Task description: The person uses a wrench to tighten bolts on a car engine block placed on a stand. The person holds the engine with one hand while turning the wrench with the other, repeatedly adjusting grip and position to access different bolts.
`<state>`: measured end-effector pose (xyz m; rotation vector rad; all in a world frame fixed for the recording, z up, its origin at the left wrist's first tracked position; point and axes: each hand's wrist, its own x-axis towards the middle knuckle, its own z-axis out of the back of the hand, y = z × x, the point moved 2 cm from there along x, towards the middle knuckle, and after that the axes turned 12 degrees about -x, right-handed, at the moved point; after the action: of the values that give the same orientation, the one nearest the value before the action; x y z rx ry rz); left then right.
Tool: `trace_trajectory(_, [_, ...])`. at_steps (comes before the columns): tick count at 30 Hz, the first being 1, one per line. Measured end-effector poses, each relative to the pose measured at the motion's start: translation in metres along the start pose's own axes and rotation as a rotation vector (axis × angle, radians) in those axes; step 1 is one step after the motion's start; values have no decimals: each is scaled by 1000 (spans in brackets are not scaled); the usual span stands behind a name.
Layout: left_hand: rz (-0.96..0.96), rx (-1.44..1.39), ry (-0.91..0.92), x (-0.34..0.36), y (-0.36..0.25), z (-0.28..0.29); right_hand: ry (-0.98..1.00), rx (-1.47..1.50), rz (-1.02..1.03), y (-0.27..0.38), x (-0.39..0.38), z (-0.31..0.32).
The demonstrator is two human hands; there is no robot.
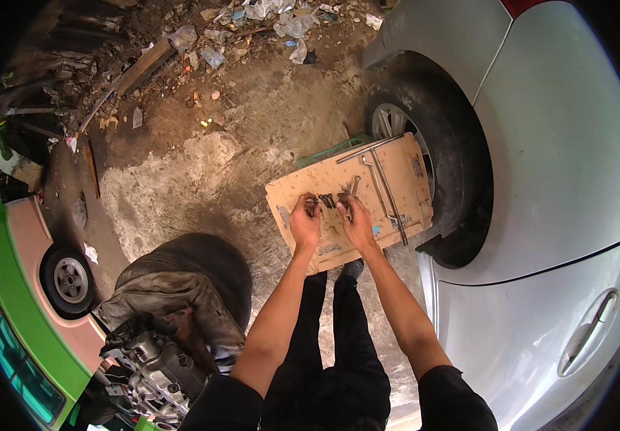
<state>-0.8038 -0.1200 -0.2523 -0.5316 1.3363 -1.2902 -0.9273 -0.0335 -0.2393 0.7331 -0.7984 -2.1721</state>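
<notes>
Several dark bolts (326,200) lie in a small row on a flat piece of cardboard (292,188), between my two hands. At the left end of the row, my left hand (305,224) is closed, with a small dark bolt at its fingertips. Across from it, my right hand (356,224) has its fingers drawn together at the other end; what they hold, if anything, is too small to make out. A short spanner (355,185) rests just beyond my right hand. Farther right lie a long spanner (376,185) and a long metal bar (389,194).
A silver car (540,158) with its wheel (425,144) borders the cardboard on the right. To the left are a dark tyre (216,266) under a draped cloth, a greasy engine part (159,373) and a green vehicle (8,287). Litter (267,21) and a wooden plank (146,66) lie beyond.
</notes>
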Motion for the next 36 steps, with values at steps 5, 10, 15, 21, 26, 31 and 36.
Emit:
trace_trajectory(5, [-27, 100, -2, 5, -5, -3, -20, -17, 93, -2, 3, -5])
trace_trajectory(10, [-40, 81, 26, -4, -13, 4, 4, 5, 45, 7, -10, 8])
trace_trajectory(15, [-6, 82, 91, -33, -31, 18, 7, 45, -22, 20, -33, 33])
trace_trajectory(21, [-119, 92, 278, -92, -70, 36, -79, 168, -154, 51, -88, 80])
trace_trajectory(26, [-157, 67, 322, -135, -113, 60, -161, 255, -178, 80, -147, 126])
trace_trajectory(31, [-248, 28, 386, -181, -148, 80, -181, 212, -161, 91, -212, 155])
trace_trajectory(36, [-274, -3, 469, -244, -148, 112, -335, 101, -21, 100, -273, 149])
